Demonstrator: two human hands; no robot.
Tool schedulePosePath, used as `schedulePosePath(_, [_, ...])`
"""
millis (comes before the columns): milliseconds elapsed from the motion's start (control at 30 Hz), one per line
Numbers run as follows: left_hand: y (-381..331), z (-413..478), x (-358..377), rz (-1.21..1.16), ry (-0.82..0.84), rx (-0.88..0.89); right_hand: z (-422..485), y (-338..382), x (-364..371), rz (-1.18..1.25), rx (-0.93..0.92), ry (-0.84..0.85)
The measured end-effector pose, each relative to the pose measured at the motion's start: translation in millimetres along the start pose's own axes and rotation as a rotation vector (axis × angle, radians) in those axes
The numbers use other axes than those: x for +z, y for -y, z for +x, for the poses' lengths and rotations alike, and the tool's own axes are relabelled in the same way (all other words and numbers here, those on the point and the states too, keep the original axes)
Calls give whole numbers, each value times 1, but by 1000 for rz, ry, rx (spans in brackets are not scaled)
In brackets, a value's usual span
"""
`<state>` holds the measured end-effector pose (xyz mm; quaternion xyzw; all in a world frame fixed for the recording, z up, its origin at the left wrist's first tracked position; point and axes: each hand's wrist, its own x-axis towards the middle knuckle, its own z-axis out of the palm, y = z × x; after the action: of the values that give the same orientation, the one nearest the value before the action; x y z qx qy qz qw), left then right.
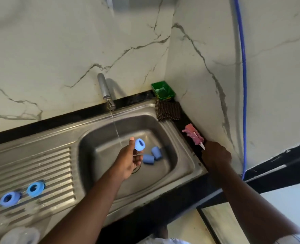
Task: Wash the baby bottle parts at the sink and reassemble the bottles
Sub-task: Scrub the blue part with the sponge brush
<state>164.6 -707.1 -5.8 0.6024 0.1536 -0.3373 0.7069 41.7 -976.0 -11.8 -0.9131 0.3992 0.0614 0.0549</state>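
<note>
Fingertips (138, 158) of your left hand (128, 162) pinch a blue ring (139, 144) over the sink (186, 161), thumb raised, just beside the stream (116, 131). Your right hand (216, 155), right of the sink, seems to curl round the scrubber (192, 134) handle, though its fingers are hidden. Bring the scrubber over the sink, tilt the ring's opening into the stream and scrub inside the threads. Two caps (148, 159) wait in the sink, and two more rings (34, 189) lie on its left drainboard.

Brushed steel sink (184, 152), glossy marble wall (57, 50)
</note>
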Motion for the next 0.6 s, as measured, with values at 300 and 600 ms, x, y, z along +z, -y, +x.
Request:
schedulePosePath(300, [-11,-17,-33,-201,54,12,-5,8,0,116,-93,-83])
schedulePosePath(600, [-39,-24,-46,-495,113,98,-50,109,-34,678,-459,-4])
